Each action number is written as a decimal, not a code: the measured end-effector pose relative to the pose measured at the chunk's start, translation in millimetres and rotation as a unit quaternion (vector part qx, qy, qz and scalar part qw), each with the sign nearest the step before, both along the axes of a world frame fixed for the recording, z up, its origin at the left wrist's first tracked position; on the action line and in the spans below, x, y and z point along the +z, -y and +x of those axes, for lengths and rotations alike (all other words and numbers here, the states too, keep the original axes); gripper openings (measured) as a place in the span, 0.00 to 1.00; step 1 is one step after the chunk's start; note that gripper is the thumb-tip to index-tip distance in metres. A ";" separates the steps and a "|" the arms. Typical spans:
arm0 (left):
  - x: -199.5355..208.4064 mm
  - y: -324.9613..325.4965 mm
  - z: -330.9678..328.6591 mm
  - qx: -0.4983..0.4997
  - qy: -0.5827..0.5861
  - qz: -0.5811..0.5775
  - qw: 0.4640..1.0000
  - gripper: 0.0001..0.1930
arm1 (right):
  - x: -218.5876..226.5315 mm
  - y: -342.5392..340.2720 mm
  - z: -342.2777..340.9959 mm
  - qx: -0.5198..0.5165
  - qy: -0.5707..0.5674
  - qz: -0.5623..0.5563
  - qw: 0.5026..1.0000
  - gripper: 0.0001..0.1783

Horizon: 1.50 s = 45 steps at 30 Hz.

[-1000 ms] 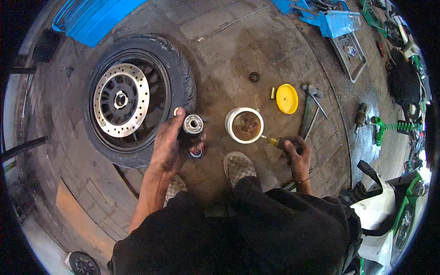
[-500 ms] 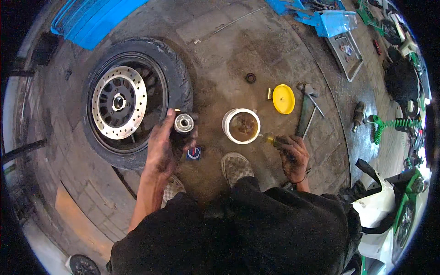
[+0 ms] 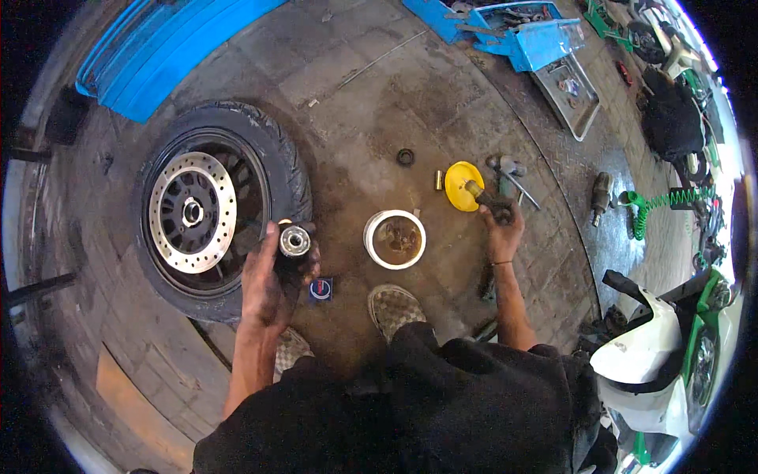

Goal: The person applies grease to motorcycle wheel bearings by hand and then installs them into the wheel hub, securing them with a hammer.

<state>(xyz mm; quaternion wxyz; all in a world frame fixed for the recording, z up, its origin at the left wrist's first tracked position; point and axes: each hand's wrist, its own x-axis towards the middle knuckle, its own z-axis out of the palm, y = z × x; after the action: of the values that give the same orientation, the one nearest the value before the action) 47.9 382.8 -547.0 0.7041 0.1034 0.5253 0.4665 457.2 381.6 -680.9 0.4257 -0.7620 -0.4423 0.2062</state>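
Observation:
My left hand [image 3: 264,280], its fingers blackened, is closed around a dark part with a shiny metal ring bearing [image 3: 294,242] facing up. It is held beside the tyre's right edge. My right hand [image 3: 503,225] grips a short tool with a yellowish end [image 3: 474,188]; its kind is unclear. That end is over the round yellow lid [image 3: 460,197], and whether it touches is hard to tell. Between my hands stands a white tub [image 3: 368,239] with brown grease inside. A small blue packet [image 3: 320,290] lies below my left hand.
At left lies a wheel [image 3: 284,158] with a drilled brake disc [image 3: 163,209]. A brass-coloured sleeve [image 3: 439,180], a black ring [image 3: 405,157] and a hammer [image 3: 505,167] lie on the floor. Far right are a metal tray [image 3: 583,118], an air tool [image 3: 602,193] and white fairings [image 3: 643,347].
My right hand has moved up from the tub's right side to the yellow lid with the tool. My left hand still holds the bearing part. The whole view has shifted slightly.

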 end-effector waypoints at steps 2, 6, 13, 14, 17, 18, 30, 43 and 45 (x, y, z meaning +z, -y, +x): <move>1.6 1.5 -2.4 0.006 -0.003 -0.001 1.000 0.25 | 1.2 -0.2 1.0 0.010 0.048 0.029 0.998 0.22; -0.9 5.9 -9.3 -0.006 -0.002 0.005 1.000 0.26 | -4.4 20.6 25.4 0.035 0.039 0.019 0.998 0.23; -6.9 -1.7 1.7 -0.014 0.036 0.003 0.999 0.26 | 6.5 15.7 29.3 0.158 0.246 -0.049 0.955 0.31; -6.2 -2.5 2.6 -0.012 0.040 0.007 0.999 0.26 | 4.6 16.1 30.8 0.155 0.256 -0.051 0.953 0.31; 0.0 -2.1 -0.7 0.017 0.024 0.042 0.999 0.25 | 5.1 15.1 27.8 0.158 0.278 -0.046 0.946 0.32; -2.0 -1.7 -3.4 0.033 0.021 0.056 0.998 0.25 | 16.4 13.7 18.8 0.164 0.282 -0.038 0.944 0.31; -5.1 -1.1 -66.6 0.134 -0.042 0.230 0.963 0.27 | 84.4 -24.6 -212.7 0.484 0.115 0.050 0.866 0.24; -5.8 13.7 -70.4 0.121 -0.032 0.205 0.971 0.24 | 75.8 -69.7 -282.3 0.639 0.189 0.005 0.745 0.26; -7.8 18.7 -71.2 0.140 -0.059 0.199 0.968 0.22 | 76.8 -73.4 -286.0 0.652 0.181 -0.017 0.736 0.26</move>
<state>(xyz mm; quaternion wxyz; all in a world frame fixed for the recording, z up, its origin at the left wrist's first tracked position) -23.3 364.1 -554.8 0.5648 0.1942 0.4719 0.6485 171.2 455.1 -604.1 0.0855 -0.3167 -0.8960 0.2994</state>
